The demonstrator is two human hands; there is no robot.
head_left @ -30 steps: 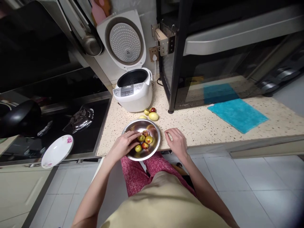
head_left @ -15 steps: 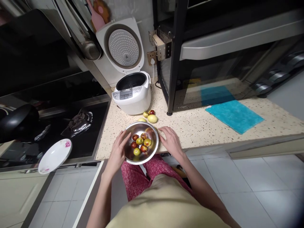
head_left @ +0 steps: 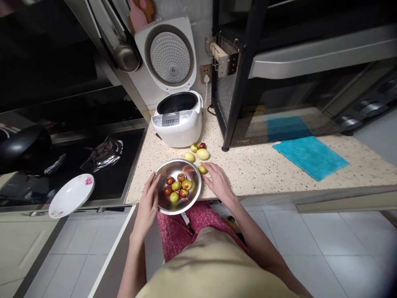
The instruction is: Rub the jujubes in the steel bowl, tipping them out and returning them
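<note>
A steel bowl (head_left: 196, 198) with several red and green jujubes (head_left: 176, 186) inside sits at the counter's front edge, partly over it. My left hand (head_left: 149, 203) grips the bowl's left rim, fingers on the edge. Just off the right rim, my right hand (head_left: 219, 182) has its thumb and fingertips closed about a small green jujube (head_left: 202, 169). Behind the bowl lie two larger pale-green fruits (head_left: 203, 154), a small yellow-green jujube (head_left: 194, 148) and a dark red one (head_left: 202, 145).
A white rice cooker (head_left: 182, 130) stands behind the fruit, its lid raised. To the right are a black rack (head_left: 237, 107) with an oven and a blue cloth (head_left: 313, 157). On the left, a flowered plate (head_left: 71, 196) juts over the stove's front edge near a black wok (head_left: 26, 149).
The bowl has shifted slightly left with my left hand. A gap now shows between the bowl and my right hand, and the small green jujube at its fingertips has come into view.
</note>
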